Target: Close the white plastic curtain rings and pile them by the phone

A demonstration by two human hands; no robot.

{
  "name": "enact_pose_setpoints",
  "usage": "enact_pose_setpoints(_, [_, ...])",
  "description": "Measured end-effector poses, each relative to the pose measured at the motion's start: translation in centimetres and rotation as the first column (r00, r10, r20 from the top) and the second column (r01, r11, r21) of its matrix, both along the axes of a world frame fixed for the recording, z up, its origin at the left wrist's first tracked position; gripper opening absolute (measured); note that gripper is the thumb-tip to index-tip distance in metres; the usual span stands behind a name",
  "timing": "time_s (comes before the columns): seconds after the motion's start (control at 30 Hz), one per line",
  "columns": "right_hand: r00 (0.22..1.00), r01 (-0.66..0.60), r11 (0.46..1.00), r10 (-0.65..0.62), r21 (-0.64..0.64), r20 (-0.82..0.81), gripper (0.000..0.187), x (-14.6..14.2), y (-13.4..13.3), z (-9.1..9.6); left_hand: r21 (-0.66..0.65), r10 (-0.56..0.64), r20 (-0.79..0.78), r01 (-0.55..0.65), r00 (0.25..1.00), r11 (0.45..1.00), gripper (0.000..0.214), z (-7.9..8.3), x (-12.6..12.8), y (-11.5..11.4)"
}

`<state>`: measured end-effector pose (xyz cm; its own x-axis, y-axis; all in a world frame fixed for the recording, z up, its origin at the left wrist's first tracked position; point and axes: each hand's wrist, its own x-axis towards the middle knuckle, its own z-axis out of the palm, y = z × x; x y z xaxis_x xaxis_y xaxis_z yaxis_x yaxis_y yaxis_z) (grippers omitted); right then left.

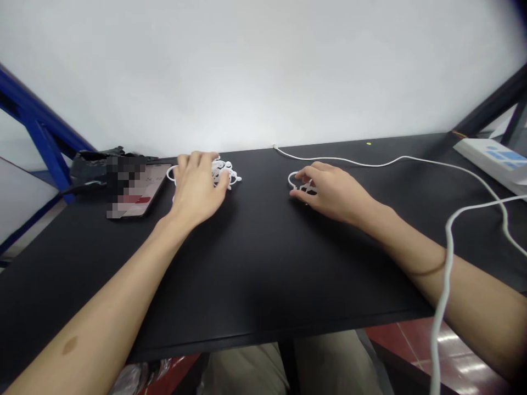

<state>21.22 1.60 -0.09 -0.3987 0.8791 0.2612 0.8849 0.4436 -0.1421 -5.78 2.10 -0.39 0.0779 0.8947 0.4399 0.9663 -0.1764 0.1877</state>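
My left hand [197,186] lies palm down with its fingers stretched over a tangled heap of thin white cable [225,171] near the back of the black table [255,274]. My right hand [327,189] rests on a smaller coiled loop of white cable [295,181], fingers curled and pressed on it. From that loop a white cable [395,162] runs along the back of the table to the right.
A phone [138,192] lies face up left of my left hand, with a dark bundle [93,164] behind it. A white power strip [492,156] sits at the far right. A thicker white cable [447,258] hangs over my right forearm. A white wall stands behind.
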Motion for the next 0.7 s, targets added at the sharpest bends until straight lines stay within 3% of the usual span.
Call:
enact_pose_setpoints(0.07, [0.998,-0.061,0.998,0.061,0.019,0.003,0.029,-0.1,-0.1,-0.2,-0.009,-0.157,-0.009,0.157,0.988,0.988,0.040,-0.2,1.0,-0.6])
enact_pose_setpoints(0.17, [0.989,-0.148,0.988,0.148,0.037,-0.008,0.019,-0.5,-0.3,-0.2,-0.065,-0.376,-0.023,0.374,0.926,0.925,0.036,-0.6,2.4,-1.6])
enact_pose_setpoints(0.27, [0.971,-0.235,0.972,0.236,0.032,-0.035,0.015,-0.9,-0.6,0.0,-0.111,-0.498,-0.024,0.492,0.867,0.863,0.036,-0.9,3.3,-2.3])
enact_pose_setpoints(0.53, [0.898,-0.428,0.901,0.415,-0.072,-0.146,0.019,-1.7,-1.2,-0.1,-0.116,-0.577,-0.069,0.568,0.814,0.815,0.025,-1.4,3.3,-2.0])
enact_pose_setpoints(0.7, [0.921,-0.378,0.923,0.367,-0.073,-0.129,0.020,-1.6,-1.1,-0.1,-0.106,-0.574,-0.023,0.569,0.818,0.815,0.017,-1.1,3.2,-2.0])
